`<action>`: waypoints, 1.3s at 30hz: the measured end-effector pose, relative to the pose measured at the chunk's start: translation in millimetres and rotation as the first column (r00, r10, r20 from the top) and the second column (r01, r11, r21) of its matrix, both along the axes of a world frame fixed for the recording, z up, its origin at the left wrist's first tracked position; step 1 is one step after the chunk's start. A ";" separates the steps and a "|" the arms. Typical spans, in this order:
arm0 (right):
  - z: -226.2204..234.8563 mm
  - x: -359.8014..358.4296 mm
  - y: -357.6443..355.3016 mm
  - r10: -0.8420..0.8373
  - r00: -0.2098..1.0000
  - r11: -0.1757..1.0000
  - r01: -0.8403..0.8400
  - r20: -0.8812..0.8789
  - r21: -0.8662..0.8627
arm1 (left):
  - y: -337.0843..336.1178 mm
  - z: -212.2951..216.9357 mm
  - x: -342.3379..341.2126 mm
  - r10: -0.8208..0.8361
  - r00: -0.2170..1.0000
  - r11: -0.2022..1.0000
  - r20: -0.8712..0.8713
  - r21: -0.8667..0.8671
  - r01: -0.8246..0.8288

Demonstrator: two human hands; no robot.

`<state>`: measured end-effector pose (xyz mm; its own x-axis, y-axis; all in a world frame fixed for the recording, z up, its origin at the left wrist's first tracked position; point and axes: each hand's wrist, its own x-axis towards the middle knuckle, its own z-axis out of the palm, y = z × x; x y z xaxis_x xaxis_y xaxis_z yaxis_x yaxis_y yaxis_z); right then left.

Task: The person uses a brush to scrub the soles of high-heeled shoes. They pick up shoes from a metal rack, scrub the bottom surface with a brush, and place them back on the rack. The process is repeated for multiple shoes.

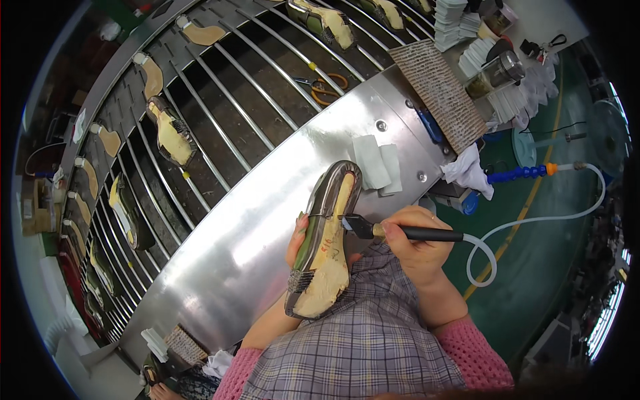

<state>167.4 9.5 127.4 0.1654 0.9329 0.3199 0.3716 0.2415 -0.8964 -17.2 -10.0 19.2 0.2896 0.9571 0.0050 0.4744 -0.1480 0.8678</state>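
My left hand (298, 241) holds an upturned shoe upper on a last (328, 257) in front of my apron, with its fingers wrapped round the left side. The shoe's underside is cream, edged by dark brown and green material gathered in pleats at the lower end. In my right hand (419, 243) is a brush (433, 234) with a black handle. Its dark, flat head touches or hovers just over the shoe's right edge near the middle; I cannot tell which. A white hose (490, 250) runs from the handle's end.
Metal roller bars (247, 57) carry more shoes (172, 133) and tan insoles (202, 33). White cloth pieces (373, 167) lie on the curved steel table (220, 267). A ribbed board (440, 93), glass jar (497, 73) and blue jointed pipe (517, 175) stand right. Another person's hand (163, 392) shows lower left.
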 end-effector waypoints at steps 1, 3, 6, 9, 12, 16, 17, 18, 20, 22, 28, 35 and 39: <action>-1.2 0.3 1.3 -0.008 1.000 1.000 0.007 0.013 0.026 | -1.1 -4.1 0.3 0.010 0.994 0.996 0.108 -0.085 -0.001; -4.6 2.3 0.9 0.007 0.999 0.999 -0.009 0.048 0.041 | -1.0 -11.9 0.1 0.022 0.979 0.988 0.201 -0.152 0.009; -11.5 1.0 4.2 -0.006 0.994 0.993 -0.007 0.107 0.117 | -1.0 -11.9 4.2 0.059 0.981 0.970 -0.183 0.241 -0.013; -12.2 -1.3 13.7 -0.050 0.974 0.984 0.011 0.221 0.176 | 2.8 -14.9 14.1 0.082 0.995 0.924 0.057 0.370 -0.097; -12.8 -3.2 18.7 -0.058 0.938 0.967 -0.034 0.343 0.254 | 7.1 -11.9 10.5 -0.004 1.000 0.918 0.012 0.397 -0.001; -12.8 8.1 14.3 0.131 0.983 0.986 -0.142 0.130 0.083 | 0.3 -25.1 6.9 -0.001 0.997 0.942 0.072 0.334 -0.023; -13.1 13.5 14.6 0.183 0.982 0.983 -0.183 0.037 0.008 | -1.3 -26.6 5.6 0.014 0.994 0.949 0.108 0.313 -0.047; -14.3 21.4 16.5 0.171 0.981 0.974 -0.182 -0.088 -0.136 | -0.9 -25.0 7.1 0.012 0.993 0.950 0.114 0.310 -0.047; -25.8 28.2 24.8 0.010 0.994 0.981 -0.032 -0.113 -0.190 | -1.4 -27.0 11.6 0.051 0.995 0.924 0.080 0.374 -0.077; -29.6 35.5 31.7 0.015 0.999 0.993 -0.011 0.042 -0.113 | -1.4 -33.9 15.3 0.131 0.991 0.869 -0.003 0.481 -0.113; -30.5 28.1 37.3 0.039 0.983 0.992 -0.058 0.177 0.107 | -2.6 -23.5 9.4 0.064 0.998 0.904 -0.019 0.424 -0.049; -31.2 27.2 40.5 0.044 0.975 0.989 -0.072 0.216 0.126 | -0.9 -27.8 11.6 0.059 0.998 0.863 0.006 0.503 -0.054; -27.8 27.9 37.3 0.093 0.976 0.990 -0.112 0.194 0.086 | 9.1 -9.7 11.3 -0.001 0.975 0.856 -0.224 0.503 0.117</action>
